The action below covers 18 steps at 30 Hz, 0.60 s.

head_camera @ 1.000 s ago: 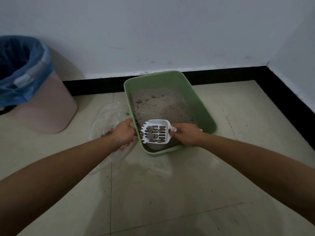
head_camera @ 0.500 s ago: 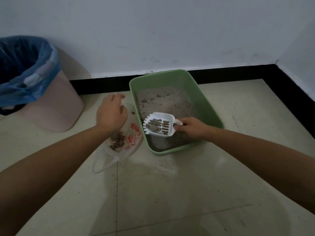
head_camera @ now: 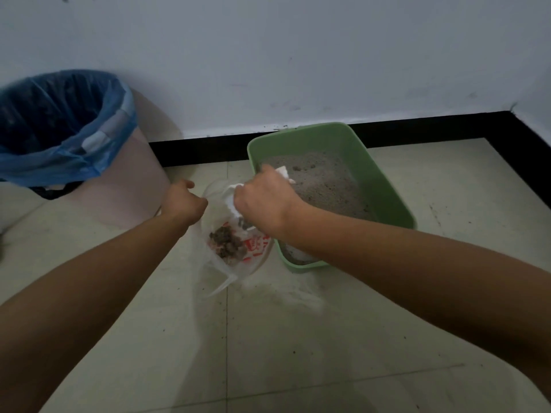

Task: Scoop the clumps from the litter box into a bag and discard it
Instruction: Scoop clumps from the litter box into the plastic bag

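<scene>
A green litter box (head_camera: 390, 186) with grey litter stands on the floor by the wall. Left of it lies a clear plastic bag (head_camera: 226, 272) with red print, and dark clumps (head_camera: 227, 242) sit inside it. My right hand (head_camera: 262, 201) grips the white scoop (head_camera: 231, 195), tipped over the bag's mouth; the hand hides most of the scoop. My left hand (head_camera: 183, 202) pinches the bag's left edge and holds the mouth apart. A few small clumps (head_camera: 304, 167) remain on the litter at the far end.
A pink bin (head_camera: 128, 186) lined with a blue bag (head_camera: 62, 129) stands at the left against the wall. A black skirting (head_camera: 208, 150) runs along the wall base. Spilled litter dust (head_camera: 286, 296) lies on the tiles in front of the box.
My right hand has carried the scoop left from over the litter box to the bag and tipped it. My left hand has taken hold of the bag's edge.
</scene>
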Available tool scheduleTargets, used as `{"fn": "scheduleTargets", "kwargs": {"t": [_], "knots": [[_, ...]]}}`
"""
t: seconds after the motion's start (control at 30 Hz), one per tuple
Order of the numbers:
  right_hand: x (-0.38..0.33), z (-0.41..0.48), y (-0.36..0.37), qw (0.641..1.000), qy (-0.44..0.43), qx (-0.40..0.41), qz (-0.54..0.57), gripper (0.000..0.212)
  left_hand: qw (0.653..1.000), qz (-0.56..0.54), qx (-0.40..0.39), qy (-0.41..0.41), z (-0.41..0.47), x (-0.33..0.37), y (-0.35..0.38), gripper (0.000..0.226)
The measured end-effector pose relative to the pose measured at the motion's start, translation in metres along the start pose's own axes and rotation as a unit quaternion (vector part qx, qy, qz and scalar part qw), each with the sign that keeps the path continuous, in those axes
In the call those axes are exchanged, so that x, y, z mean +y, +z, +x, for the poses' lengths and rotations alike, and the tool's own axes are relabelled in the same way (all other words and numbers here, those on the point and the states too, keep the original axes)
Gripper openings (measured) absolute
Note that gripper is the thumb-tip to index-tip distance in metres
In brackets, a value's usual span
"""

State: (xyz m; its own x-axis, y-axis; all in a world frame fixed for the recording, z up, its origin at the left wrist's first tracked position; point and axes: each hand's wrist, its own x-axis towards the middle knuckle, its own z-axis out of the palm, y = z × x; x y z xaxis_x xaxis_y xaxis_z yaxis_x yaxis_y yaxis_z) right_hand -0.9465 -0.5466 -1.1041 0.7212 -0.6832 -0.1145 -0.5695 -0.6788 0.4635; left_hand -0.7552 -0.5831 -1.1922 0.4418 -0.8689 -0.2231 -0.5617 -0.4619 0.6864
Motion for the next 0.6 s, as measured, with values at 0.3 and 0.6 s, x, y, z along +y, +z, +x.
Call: {"fn": "scheduleTargets", "kwargs": {"t": [0.3,0.6], "knots": [[0.04,-0.007,0.029,0.99,0.092,0.041,0.1,0.038,1.0,0.0,0.013,0.028,-0.002,0.005,-0.002,0.049],[0.106,-0.065,0.094,0.9,0.346,-0.066,0.256,0.031,0.979,0.083,0.053,0.178,-0.02,0.042,0.028,0.039]]}}
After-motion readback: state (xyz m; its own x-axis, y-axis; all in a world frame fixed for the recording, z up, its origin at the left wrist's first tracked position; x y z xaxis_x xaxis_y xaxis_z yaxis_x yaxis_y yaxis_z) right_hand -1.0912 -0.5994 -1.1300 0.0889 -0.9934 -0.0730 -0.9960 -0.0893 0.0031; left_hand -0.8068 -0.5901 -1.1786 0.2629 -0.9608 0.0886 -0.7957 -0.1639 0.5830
